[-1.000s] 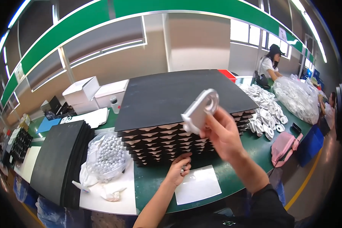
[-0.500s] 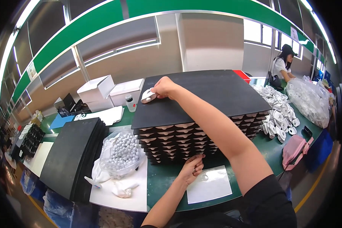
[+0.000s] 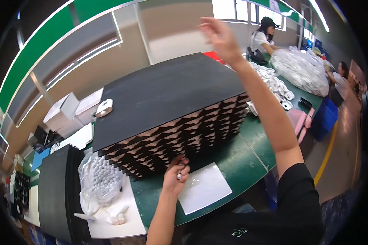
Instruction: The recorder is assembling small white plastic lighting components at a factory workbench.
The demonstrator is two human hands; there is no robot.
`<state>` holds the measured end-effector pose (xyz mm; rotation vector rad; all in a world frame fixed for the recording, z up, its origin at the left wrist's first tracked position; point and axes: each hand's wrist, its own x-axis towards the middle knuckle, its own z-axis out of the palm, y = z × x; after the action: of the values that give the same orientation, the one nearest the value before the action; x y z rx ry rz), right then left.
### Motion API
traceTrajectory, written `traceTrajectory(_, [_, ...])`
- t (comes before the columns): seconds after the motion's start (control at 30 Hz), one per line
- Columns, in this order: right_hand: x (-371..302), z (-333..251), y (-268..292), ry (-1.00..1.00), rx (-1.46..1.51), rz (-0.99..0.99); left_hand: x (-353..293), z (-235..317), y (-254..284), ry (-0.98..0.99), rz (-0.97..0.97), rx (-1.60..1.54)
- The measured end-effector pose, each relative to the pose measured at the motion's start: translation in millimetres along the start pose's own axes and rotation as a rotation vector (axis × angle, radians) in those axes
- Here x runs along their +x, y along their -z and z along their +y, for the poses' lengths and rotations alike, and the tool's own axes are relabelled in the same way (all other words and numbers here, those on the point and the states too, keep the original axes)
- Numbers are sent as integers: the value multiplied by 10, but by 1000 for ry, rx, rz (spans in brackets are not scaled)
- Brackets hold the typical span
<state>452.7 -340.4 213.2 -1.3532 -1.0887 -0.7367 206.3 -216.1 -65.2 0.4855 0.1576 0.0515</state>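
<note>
- My left hand (image 3: 176, 176): fingers curled together round 1 small silver-tipped piece (image 3: 178, 176), pinched at the fingertips, held against the near face of the stack of black trays (image 3: 167, 106), just above the green table (image 3: 249, 151).
- That small piece reads as light, hard, probably slippery metal; I'd take it between thumb and 2 fingertips, as now. Too small to tell more.
- My right hand (image 3: 218, 34): fingers spread apart, palm open, holding nothing, raised high above the far right corner of the stack, blurred.
- White ring-shaped part (image 3: 104, 108) lies alone on the top tray, near its far left corner, well apart from both hands.
- I judge the part light, rigid plastic, smooth; best taken by its rim or through the opening.
- Left forearm comes up from the lower edge, wrist bent toward the stack. Right arm stretched up and forward, elbow nearly straight, black sleeve at the shoulder.
- White paper sheet (image 3: 204, 188) lies flat on the table just right of my left hand.
- Clear bag of small white balls (image 3: 100, 179) sits at the stack's near left corner, on a white sheet.
- Heap of white parts (image 3: 274, 83) along the table's right side; 2 other people at the far end.
</note>
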Motion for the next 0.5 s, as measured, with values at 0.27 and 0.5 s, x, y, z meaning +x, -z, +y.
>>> traceTrajectory(0.27, [-1794, 1482, 2050, -585, -924, -364, -44, -31, -203, 34, 60, 205])
traceTrajectory(0.5, [-2805, 976, 1893, -543, -1153, -346, -72, -45, -166, 11, 99, 159])
